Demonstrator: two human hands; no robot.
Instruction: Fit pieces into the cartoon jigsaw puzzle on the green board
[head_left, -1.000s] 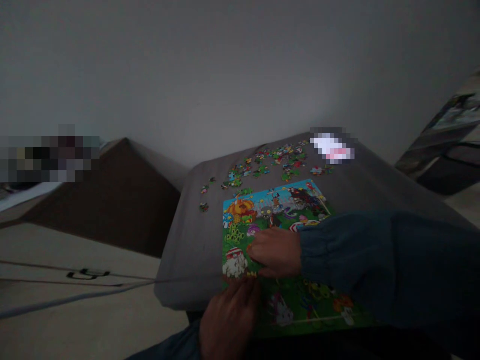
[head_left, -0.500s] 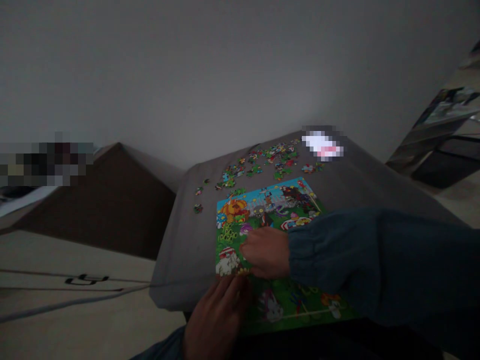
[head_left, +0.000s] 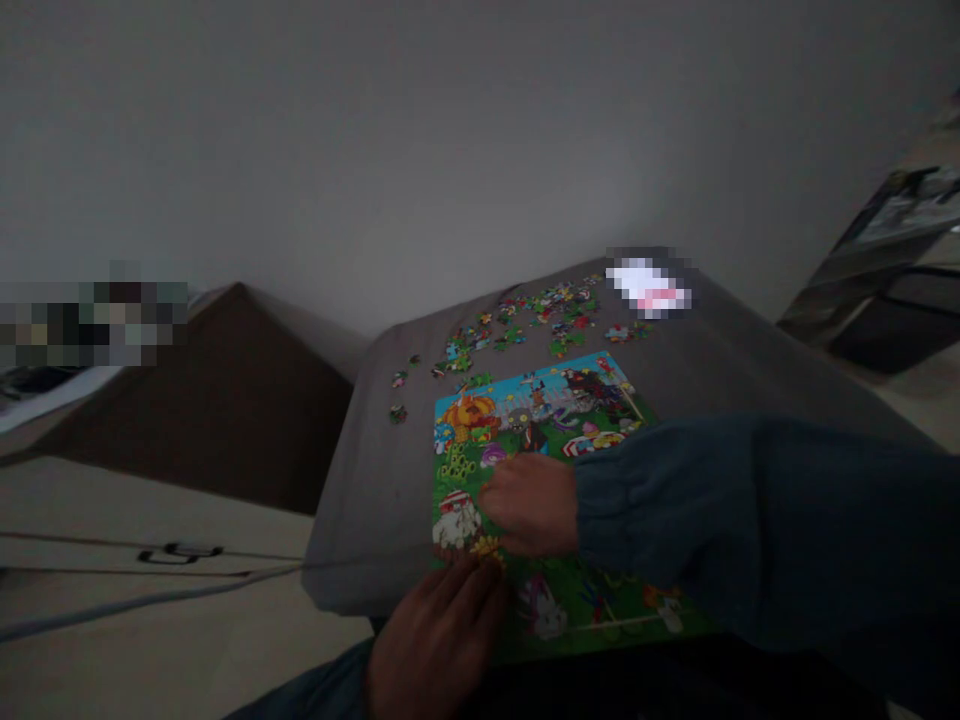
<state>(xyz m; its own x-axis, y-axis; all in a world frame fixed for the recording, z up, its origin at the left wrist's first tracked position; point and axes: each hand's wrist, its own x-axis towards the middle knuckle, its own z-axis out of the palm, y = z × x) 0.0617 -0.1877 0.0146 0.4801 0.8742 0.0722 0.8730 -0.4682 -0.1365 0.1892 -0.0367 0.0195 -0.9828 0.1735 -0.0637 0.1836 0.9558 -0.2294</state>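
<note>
A colourful cartoon jigsaw puzzle (head_left: 450, 520) on a flat board lies at the near side of the grey-covered table. My right hand (head_left: 531, 505) rests over its middle, fingers curled in; the fingertips and anything between them are hidden. At the near left edge of the board is my left hand (head_left: 442, 630), its fingers pressed together and bent over the edge beside a sunflower picture (head_left: 487, 547). Loose jigsaw pieces (head_left: 559, 298) lie scattered beyond the board, with a few pieces (head_left: 397, 412) off to the left.
The grey cloth (head_left: 360, 500) covers the table, which stands against a pale wall (head_left: 420, 150). A bright blurred-out object (head_left: 645, 285) lies at the far right corner. Left of the table are a brown-topped cabinet (head_left: 202, 400) with dark handles and a cable (head_left: 150, 607).
My left hand has shifted slightly right along the board, and more of the sunflower picture shows above its fingers. My right hand stays almost in place. The view has moved very little.
</note>
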